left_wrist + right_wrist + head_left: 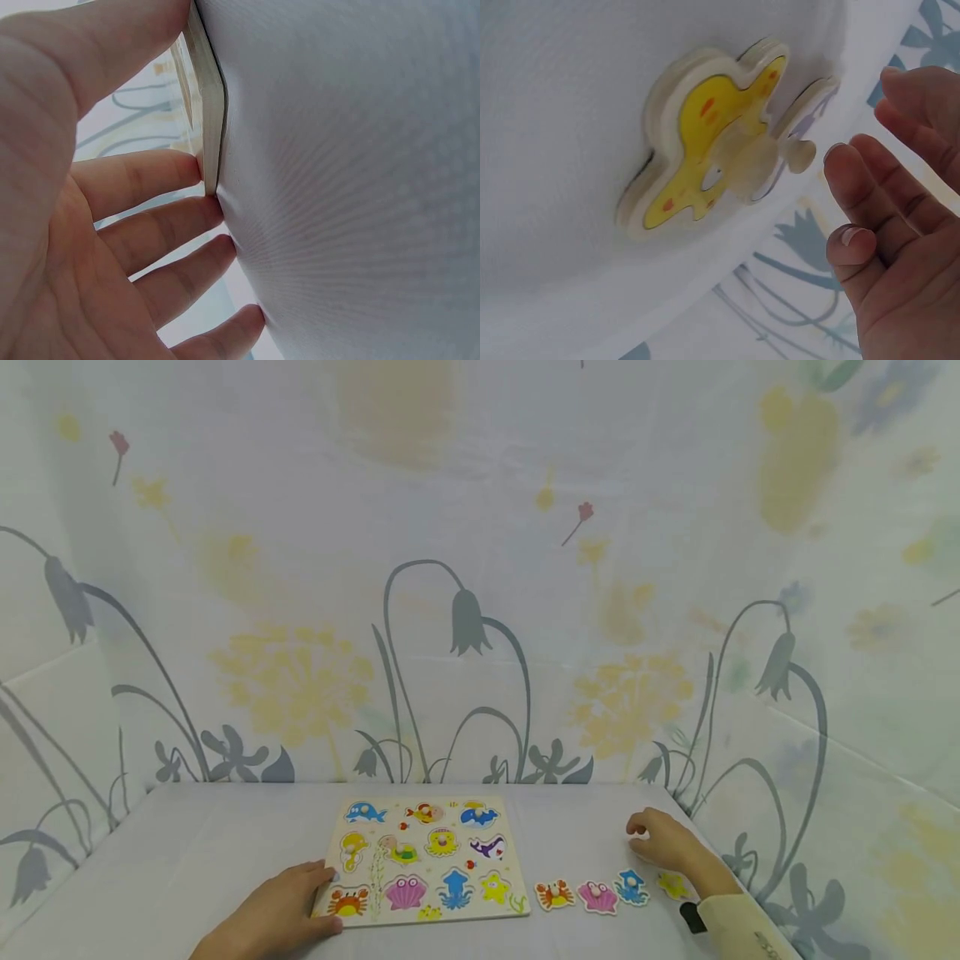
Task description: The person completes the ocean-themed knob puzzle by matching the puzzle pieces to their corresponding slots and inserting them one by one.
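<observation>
- The pale board (480, 911) lies flat on my white counter (585, 827), brightly printed with sea creatures.
- To its right: orange crab (554, 896), pink shell (598, 898), blue squid (632, 888), yellow star (672, 885), pale-rimmed.
- My left hand (281, 906), spread wide, touches the board's edge.
- My right hand (663, 841), loosely bent and empty, is near the star.

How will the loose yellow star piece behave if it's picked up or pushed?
The star piece looks stiff, probably rigid board, given its thick, flat edge. Its raised knob should make lifting easy. Lying flat on the white surface, it would likely slide rather than roll or tip when pushed.
</observation>
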The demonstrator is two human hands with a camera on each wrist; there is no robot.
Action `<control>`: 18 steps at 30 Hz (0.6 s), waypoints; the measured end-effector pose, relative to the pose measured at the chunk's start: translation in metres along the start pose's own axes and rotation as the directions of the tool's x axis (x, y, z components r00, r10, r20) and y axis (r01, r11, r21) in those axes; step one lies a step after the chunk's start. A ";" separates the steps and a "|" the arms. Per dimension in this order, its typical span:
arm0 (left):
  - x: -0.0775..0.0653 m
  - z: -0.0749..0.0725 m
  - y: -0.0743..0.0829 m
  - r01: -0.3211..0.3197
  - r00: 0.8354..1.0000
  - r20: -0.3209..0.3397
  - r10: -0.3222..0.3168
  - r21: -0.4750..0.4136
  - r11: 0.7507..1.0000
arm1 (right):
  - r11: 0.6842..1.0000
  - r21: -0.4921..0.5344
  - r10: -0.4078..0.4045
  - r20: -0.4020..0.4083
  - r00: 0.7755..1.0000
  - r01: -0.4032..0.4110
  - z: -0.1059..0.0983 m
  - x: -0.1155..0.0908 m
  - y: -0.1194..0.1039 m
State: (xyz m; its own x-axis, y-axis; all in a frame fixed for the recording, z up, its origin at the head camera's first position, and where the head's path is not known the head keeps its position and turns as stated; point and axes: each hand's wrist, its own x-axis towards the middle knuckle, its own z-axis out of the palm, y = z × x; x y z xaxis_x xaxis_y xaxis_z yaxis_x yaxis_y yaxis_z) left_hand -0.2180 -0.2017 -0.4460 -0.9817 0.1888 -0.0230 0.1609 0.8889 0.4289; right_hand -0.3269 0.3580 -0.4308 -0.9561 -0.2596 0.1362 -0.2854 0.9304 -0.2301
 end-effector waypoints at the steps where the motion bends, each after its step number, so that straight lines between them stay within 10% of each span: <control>1: 0.000 0.000 0.000 0.002 1.000 0.001 -0.002 0.000 1.000 | 1.000 0.001 0.007 0.004 1.000 -0.007 0.000 0.000 0.002; 18: 0.000 0.000 0.000 0.007 1.000 0.004 -0.007 -0.006 1.000 | 0.982 0.118 0.139 0.068 0.988 -0.146 0.002 -0.013 0.017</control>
State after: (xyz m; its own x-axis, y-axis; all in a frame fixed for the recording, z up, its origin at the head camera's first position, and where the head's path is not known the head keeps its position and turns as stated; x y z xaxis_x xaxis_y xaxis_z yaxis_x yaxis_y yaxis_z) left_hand -0.2177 -0.2021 -0.4458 -0.9825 0.1841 -0.0299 0.1532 0.8879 0.4337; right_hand -0.3197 0.3767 -0.4380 -0.9887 -0.1449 0.0372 -0.1485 0.9212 -0.3596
